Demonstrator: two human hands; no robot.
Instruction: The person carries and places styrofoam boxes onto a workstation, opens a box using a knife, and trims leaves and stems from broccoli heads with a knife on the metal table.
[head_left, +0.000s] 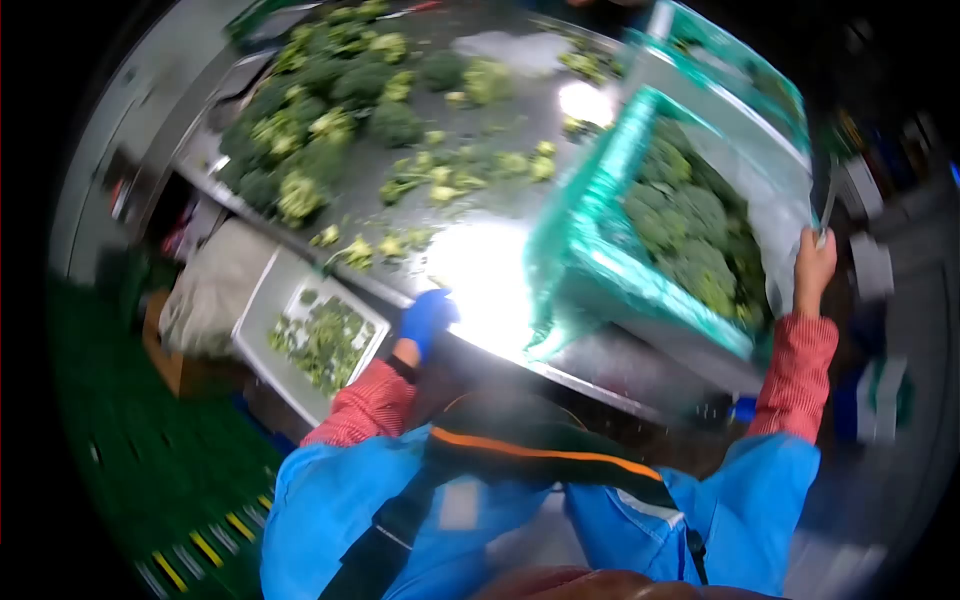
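Note:
My left hand, in a blue glove, is at the front edge of the metal table; its fingers are blurred. On the right, my bare right hand is closed round a thin knife-like tool that points up and away from me. Just left of that hand stands a box with a green plastic liner, holding broccoli heads. A heap of broccoli lies on the table's far left, with cut stems and small florets scattered near its middle.
A white bin of trimmings stands below the table's left edge, beside a pale sack. Behind the broccoli box is another green-lined box. A clear plastic sheet lies at the table's back.

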